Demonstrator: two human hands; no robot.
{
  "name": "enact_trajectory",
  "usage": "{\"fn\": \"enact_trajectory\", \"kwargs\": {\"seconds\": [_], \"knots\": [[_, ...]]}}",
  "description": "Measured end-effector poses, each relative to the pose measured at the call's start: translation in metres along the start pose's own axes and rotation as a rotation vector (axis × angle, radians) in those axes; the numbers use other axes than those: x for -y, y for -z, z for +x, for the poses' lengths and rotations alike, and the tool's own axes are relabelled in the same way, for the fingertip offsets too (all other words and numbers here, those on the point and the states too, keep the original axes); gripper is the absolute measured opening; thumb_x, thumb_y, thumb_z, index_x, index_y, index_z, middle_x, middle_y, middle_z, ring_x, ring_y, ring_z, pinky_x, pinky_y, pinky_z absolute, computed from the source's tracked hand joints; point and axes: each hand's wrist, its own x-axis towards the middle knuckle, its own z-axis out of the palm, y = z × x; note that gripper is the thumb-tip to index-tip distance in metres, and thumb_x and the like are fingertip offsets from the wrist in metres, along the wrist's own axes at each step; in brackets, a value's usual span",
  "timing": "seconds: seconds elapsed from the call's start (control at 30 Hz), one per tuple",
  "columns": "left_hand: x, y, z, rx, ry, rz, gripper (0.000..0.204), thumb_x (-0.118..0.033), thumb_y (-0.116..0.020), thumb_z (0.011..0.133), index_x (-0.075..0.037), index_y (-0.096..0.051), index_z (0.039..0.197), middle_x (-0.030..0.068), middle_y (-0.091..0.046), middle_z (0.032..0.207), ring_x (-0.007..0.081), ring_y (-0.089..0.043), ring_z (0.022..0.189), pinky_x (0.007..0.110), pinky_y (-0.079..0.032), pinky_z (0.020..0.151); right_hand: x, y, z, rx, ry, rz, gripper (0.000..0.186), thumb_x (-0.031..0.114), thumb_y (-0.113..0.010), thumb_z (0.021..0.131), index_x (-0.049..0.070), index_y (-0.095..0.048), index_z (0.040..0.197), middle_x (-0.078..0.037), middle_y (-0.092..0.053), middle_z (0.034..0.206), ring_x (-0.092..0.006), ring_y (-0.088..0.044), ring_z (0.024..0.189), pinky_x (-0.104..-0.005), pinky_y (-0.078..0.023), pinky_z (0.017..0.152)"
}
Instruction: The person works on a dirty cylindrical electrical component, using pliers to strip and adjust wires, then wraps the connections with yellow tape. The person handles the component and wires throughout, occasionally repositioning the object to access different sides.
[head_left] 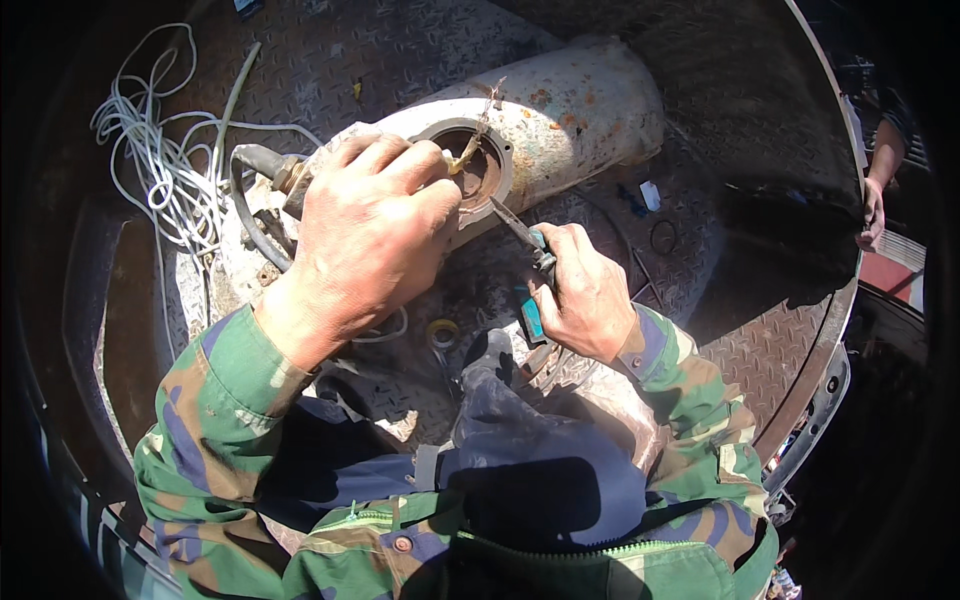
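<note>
A worn, whitish cylindrical housing (pixel 570 105) lies on the metal floor, with a round opening (pixel 478 185) in its side. Over the near left rim of that opening is my left hand (pixel 375 225), fingers curled in a pinch. A frayed yellowish-brown strand (pixel 482 130) comes out at its fingertips and rises across the opening. My right hand (pixel 585 295) is closed around pliers (pixel 535 245) with teal handles. The dark jaws point up and left, their tip at the opening's lower right rim. My left fingertips are partly hidden behind the knuckles.
Tangled white cord (pixel 160 175) lies at the left, near a thick black cable (pixel 255 225) with a metal fitting. A yellow tape roll (pixel 442 333) sits in front of me. A curved metal wall (pixel 800 60) rises at right; beyond it is another person's hand (pixel 872 215).
</note>
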Motion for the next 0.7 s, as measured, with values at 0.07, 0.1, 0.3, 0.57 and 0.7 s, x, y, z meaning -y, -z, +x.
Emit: {"fn": "enact_trajectory", "kwargs": {"seconds": [0.07,0.1,0.3,0.57,0.7], "knots": [[0.0,0.0,0.0,-0.005,-0.003,0.0,0.011,-0.011,-0.078,0.076,-0.007,-0.074,0.086,0.0082,-0.073,0.103,0.0301,-0.071,0.105,0.047,-0.054,0.1,0.002,-0.002,0.002,-0.014,0.012,-0.016,0.057,0.005,-0.078,0.088,-0.001,-0.058,0.141,-0.024,-0.064,0.12,-0.0456,-0.072,0.097,-0.0503,-0.06,0.082],[0.0,0.0,0.001,-0.004,-0.004,-0.006,0.011,-0.011,-0.078,0.076,-0.007,-0.074,0.086,0.0085,-0.073,0.103,0.0303,-0.071,0.105,0.047,-0.054,0.1,0.004,-0.002,0.003,-0.02,0.016,-0.026,0.057,0.005,-0.078,0.088,-0.001,-0.058,0.141,-0.024,-0.064,0.121,-0.0455,-0.072,0.097,-0.0503,-0.06,0.082],[0.001,0.001,-0.001,0.013,0.006,-0.019,0.011,-0.011,-0.077,0.077,-0.006,-0.074,0.086,0.0093,-0.073,0.103,0.0312,-0.071,0.106,0.048,-0.054,0.099,0.006,-0.009,0.008,-0.06,0.052,-0.08,0.057,0.005,-0.077,0.086,-0.001,-0.059,0.139,-0.024,-0.063,0.121,-0.0463,-0.071,0.099,-0.0508,-0.061,0.081],[0.001,0.001,0.0,0.015,0.022,-0.016,0.02,-0.011,-0.088,0.078,-0.007,-0.073,0.09,0.0077,-0.074,0.105,0.0334,-0.072,0.109,0.048,-0.056,0.101,0.003,-0.009,0.011,-0.091,0.062,-0.145,0.055,0.003,-0.075,0.082,-0.002,-0.06,0.135,-0.024,-0.062,0.116,-0.0458,-0.07,0.096,-0.0516,-0.061,0.079],[0.0,0.001,0.0,0.006,0.019,-0.017,0.02,-0.011,-0.088,0.078,-0.007,-0.074,0.09,0.0079,-0.074,0.105,0.0331,-0.072,0.109,0.049,-0.056,0.103,0.003,-0.007,0.012,-0.061,0.04,-0.139,0.05,0.006,-0.077,0.081,-0.002,-0.061,0.128,-0.022,-0.063,0.112,-0.0434,-0.068,0.101,-0.0511,-0.058,0.081]]}}
